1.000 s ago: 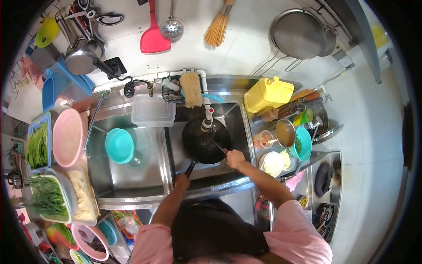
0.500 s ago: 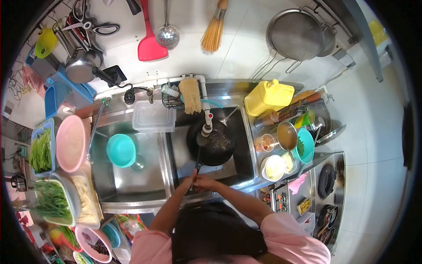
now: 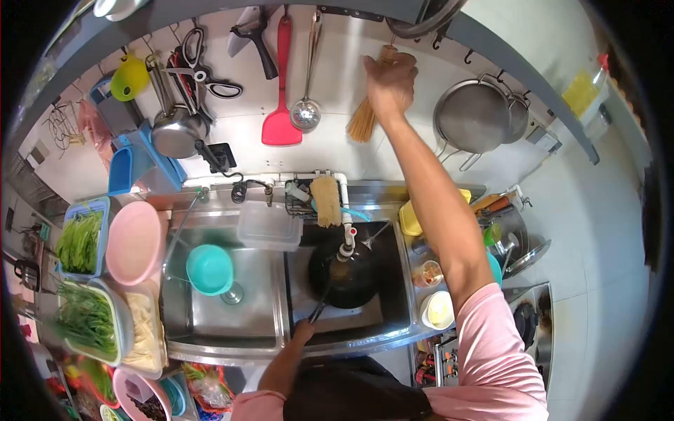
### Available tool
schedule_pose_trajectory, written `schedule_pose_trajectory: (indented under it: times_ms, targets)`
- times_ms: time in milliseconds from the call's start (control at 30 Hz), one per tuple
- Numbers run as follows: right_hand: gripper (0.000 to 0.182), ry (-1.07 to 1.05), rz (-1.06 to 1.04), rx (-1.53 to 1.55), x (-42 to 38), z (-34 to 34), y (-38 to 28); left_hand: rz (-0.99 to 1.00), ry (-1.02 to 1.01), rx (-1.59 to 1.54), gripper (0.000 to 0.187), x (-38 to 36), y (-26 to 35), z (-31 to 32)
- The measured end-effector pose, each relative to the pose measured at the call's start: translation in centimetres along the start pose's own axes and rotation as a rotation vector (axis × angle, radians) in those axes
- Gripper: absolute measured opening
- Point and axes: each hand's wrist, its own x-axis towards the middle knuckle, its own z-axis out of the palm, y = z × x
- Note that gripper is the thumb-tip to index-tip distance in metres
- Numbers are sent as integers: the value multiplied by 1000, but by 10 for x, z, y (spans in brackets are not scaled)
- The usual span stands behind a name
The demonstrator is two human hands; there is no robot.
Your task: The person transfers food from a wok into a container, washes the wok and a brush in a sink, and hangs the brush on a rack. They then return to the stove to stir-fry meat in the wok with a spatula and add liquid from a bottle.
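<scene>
A black wok rests in the right sink basin under the white tap. My left hand is closed around the wok's handle at the basin's front edge. High on the tiled wall hangs a bamboo wok brush, bristles down. Stretched up to it, my right hand has its fingers curled about the brush's handle, covering part of it. A red spatula and a slotted ladle hang to the left of the brush.
A turquoise bowl sits in the left basin. Strainers hang right of the brush. Over the wall runs a grey shelf edge. Tubs of greens line the left; a yellow jug stands behind my right arm.
My right hand has left the wok handle and risen to the hanging brush. My left hand stays on the handle. The view has tilted upward, showing more of the wall.
</scene>
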Motion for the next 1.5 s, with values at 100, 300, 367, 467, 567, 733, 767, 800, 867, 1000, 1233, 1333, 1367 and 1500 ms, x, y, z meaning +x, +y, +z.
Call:
schedule_pose_trajectory:
  times_ms: [100,300,367,467,567,733,767,800,867,1000,1233,1333,1367,1500]
  targets:
    - [48,-41,110,-166,20,9,5,2,-14,55,48,-14,19,-11]
    - [35,-69,-167,336,45,-89,2,104,45,185,43,3,-5,3]
    - [29,-110,-160,345,33,-135,9,101,3,318,43,-1,-3,1]
    - [29,-358,-135,-123,-29,-190,52,219,244,800,44,-14,17,3]
    - [28,-812,48,-410,-137,-190,163,-91,56,468,41,-36,57,-17]
    - [24,-799,443,-319,-367,-160,336,-46,-32,469,39,-83,103,-41]
    - [23,-790,436,-313,-420,-154,363,-26,-4,458,39,-87,106,-41]
    - [21,-1016,353,-398,-489,-147,400,-26,5,459,38,-88,108,-39]
    - [24,-1389,337,-412,-566,-158,401,-25,19,458,38,-93,109,-34]
    - [30,-1750,205,-509,-518,-198,290,-82,-28,584,38,-88,116,-25]
    - [46,-1608,514,-475,-526,-175,330,-28,-4,720,40,-90,114,-14]
    - [46,-1539,240,-577,-559,-196,329,-16,-30,764,40,-79,110,-12]
    - [46,-1581,329,-579,-571,-189,346,-16,-43,777,39,-87,105,-13]
    - [43,-1522,353,-623,-513,-171,389,-67,-78,463,32,-100,90,-23]
